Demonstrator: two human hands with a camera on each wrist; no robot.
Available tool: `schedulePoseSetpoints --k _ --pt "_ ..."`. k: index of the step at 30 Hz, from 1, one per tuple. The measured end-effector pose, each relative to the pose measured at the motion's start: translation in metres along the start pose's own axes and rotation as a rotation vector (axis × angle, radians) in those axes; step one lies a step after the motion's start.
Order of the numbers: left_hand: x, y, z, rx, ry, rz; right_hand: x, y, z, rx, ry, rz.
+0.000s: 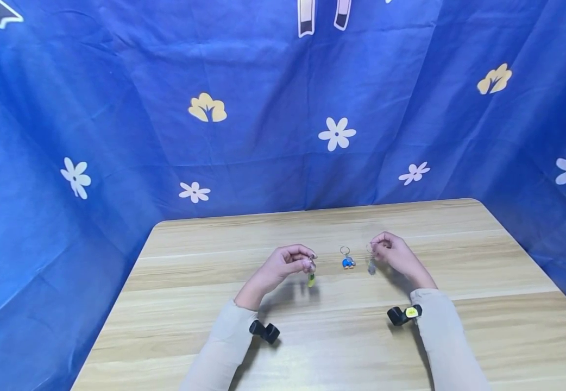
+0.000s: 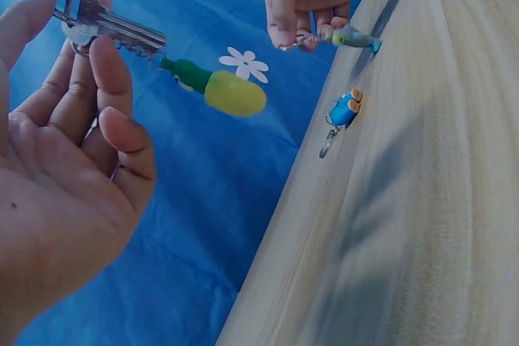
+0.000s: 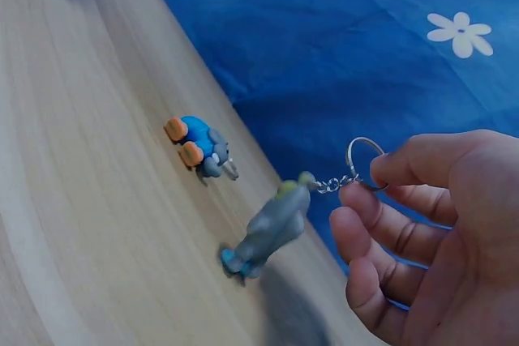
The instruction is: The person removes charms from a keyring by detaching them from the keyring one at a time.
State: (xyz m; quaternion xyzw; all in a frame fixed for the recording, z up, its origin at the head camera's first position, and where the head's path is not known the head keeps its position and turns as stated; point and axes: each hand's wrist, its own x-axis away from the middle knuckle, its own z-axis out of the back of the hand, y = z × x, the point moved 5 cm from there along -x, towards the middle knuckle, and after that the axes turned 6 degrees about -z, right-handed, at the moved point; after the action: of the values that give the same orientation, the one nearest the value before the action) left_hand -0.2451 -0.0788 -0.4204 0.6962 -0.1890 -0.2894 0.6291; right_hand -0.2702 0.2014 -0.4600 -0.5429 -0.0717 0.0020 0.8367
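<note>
My left hand [image 1: 286,262] holds a bunch of metal keys [image 2: 117,23] up between thumb and fingers, above the table. From the keys hangs a green and yellow pineapple-shaped charm [image 2: 233,92]. On the right, my right hand [image 1: 394,253] pinches the metal split ring [image 3: 350,151] of another keychain between thumb and index finger. Its grey figure charm [image 3: 276,220], with blue feet, dangles on a short chain close over the table. Between the hands lies an elephant keychain [image 1: 348,262] with a blue body and orange feet, its ring pointing to the table's far edge.
A light wood-grain table [image 1: 351,347] spreads beneath both arms. Blue cloth [image 1: 273,136] printed with flowers hangs behind it and along both sides. Each wrist carries a black camera mount, one by the left sleeve [image 1: 219,347] and one by the right sleeve [image 1: 446,336].
</note>
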Motion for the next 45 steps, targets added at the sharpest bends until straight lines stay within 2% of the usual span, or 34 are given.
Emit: schedulePoseSetpoints --k 9,15,23,31,38,45 --pt "0.0 0.001 0.001 -0.022 0.013 0.006 -0.012 0.002 -0.002 -0.022 0.004 -0.026" --pt "0.0 0.0 0.002 -0.034 0.02 0.029 -0.019 0.009 -0.003 -0.043 -0.009 -0.091" --pt "0.0 0.001 0.001 0.002 0.003 0.022 -0.029 0.016 -0.005 0.03 0.0 -0.085" --pt "0.0 0.001 0.0 -0.009 -0.012 0.034 -0.035 0.014 -0.002 0.188 0.004 -0.052" --pt "-0.001 0.001 0.0 -0.011 -0.005 0.051 -0.027 0.008 0.008 0.144 0.035 -0.054" --pt "0.0 0.0 -0.001 -0.004 -0.014 0.056 -0.008 -0.016 0.006 0.155 0.095 0.036"
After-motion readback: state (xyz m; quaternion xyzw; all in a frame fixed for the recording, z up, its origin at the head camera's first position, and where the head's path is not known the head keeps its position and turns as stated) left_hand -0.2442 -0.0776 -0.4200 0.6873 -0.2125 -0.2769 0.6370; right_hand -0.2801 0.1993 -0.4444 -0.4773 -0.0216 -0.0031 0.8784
